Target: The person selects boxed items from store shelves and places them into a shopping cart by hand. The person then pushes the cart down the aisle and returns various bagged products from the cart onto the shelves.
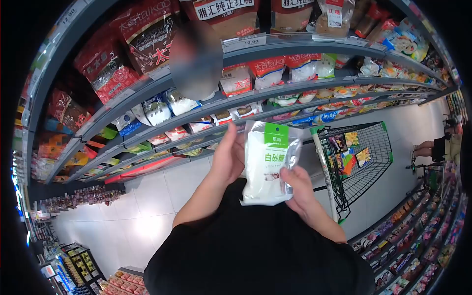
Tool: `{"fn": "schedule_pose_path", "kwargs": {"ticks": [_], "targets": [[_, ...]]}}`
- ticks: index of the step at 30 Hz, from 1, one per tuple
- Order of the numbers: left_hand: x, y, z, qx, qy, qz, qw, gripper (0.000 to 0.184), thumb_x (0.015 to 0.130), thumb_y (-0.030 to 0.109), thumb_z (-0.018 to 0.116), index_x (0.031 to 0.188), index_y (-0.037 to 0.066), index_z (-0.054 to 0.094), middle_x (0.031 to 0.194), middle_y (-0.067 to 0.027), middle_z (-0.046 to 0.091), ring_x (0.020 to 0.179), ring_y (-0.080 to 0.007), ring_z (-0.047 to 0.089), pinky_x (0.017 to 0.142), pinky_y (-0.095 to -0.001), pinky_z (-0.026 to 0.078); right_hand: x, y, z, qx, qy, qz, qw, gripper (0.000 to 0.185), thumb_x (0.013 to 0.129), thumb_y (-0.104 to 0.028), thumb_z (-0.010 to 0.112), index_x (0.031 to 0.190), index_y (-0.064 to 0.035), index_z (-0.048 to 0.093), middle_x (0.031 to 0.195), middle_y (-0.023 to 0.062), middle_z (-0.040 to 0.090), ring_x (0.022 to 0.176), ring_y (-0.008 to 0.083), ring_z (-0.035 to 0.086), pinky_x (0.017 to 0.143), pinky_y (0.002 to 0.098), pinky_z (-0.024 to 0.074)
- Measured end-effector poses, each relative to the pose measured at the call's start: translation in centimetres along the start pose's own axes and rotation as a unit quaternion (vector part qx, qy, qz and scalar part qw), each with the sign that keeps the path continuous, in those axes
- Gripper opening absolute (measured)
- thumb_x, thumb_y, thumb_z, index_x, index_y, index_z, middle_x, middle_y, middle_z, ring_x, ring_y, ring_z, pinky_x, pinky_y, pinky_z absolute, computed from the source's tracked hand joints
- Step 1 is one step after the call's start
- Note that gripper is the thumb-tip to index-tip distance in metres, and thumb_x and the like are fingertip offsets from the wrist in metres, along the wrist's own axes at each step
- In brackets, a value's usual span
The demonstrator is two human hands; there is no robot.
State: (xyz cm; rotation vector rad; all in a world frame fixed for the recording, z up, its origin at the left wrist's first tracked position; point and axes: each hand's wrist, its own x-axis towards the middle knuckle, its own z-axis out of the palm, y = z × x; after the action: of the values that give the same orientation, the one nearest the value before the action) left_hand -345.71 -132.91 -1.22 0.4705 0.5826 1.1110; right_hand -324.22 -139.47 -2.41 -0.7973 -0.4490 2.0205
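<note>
A clear-and-white bag of white sugar (263,184) with a green label at its top is held up in front of my chest. My right hand (299,189) grips its lower right side, thumb on the front and fingers behind. At the bag's left edge is my left hand (230,156), its thumb pointing up beside the bag and its fingers mostly hidden behind it. The bag appears upright, its printed front facing me.
Shelves of bagged sugar (236,81) curve across the front, with brown sugar packs (147,37) on top. A blurred patch covers part of them. A shopping cart (366,172) with several packets stands at right. Beyond it, a person's legs (427,148) show. Snack shelves (408,236) line the lower right.
</note>
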Motion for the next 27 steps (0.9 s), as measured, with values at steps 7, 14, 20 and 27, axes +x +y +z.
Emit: {"fn": "schedule_pose_path", "kwargs": {"ticks": [7, 14, 20, 27], "targets": [[-2.1, -4.0, -0.8, 0.01, -0.074, -0.089, 0.993, 0.063, 0.098, 0.028, 0.077, 0.149, -0.001, 0.053, 0.138, -0.0177, 0.068, 0.124, -0.0292, 0.069, 0.107, -0.046, 0.054, 1.6, 4.9, -0.5, 0.232, -0.318, 0.216, 0.894, 0.072, 0.098, -0.066, 0.062, 0.128, -0.0007, 0.059, 0.102, 0.0192, 0.072, 0.102, 0.0389, 0.073, 0.084, 0.05, 0.0607], [-6.9, 0.9, 0.1, 0.243, 0.136, 0.083, 0.957, 0.027, 0.093, 0.01, 0.082, 0.116, -0.001, 0.071, 0.106, -0.0088, 0.078, 0.09, -0.014, 0.074, 0.078, -0.0312, 0.059, -1.5, 2.9, -1.2, 0.121, -0.105, 0.083, 0.984, 0.05, 0.109, -0.023, 0.06, 0.148, 0.0075, 0.052, 0.146, 0.0165, 0.063, 0.129, 0.025, 0.065, 0.107, 0.042, 0.0523], [-7.7, 2.1, -3.5, 0.26, 0.163, 0.141, 0.941, 0.045, 0.095, 0.013, 0.081, 0.134, -0.003, 0.063, 0.125, -0.0127, 0.073, 0.111, -0.0181, 0.071, 0.095, -0.034, 0.056, -0.2, 5.1, 2.0, -0.228, -0.042, -0.054, 0.971, 0.035, 0.101, -0.004, 0.069, 0.133, 0.0074, 0.065, 0.119, 0.0119, 0.075, 0.105, 0.0183, 0.072, 0.092, 0.0364, 0.0587], [-9.8, 1.3, -6.8, 0.317, 0.148, 0.142, 0.926, 0.083, 0.094, 0.039, 0.082, 0.154, -0.005, 0.043, 0.149, -0.0252, 0.057, 0.136, -0.0304, 0.059, 0.11, -0.0413, 0.049, 5.5, 9.4, 7.6, -0.638, 0.0, -0.331, 0.695, 0.046, 0.093, -0.015, 0.08, 0.136, -0.0015, 0.068, 0.125, 0.0234, 0.073, 0.099, 0.0356, 0.077, 0.085, 0.039, 0.0611]]}}
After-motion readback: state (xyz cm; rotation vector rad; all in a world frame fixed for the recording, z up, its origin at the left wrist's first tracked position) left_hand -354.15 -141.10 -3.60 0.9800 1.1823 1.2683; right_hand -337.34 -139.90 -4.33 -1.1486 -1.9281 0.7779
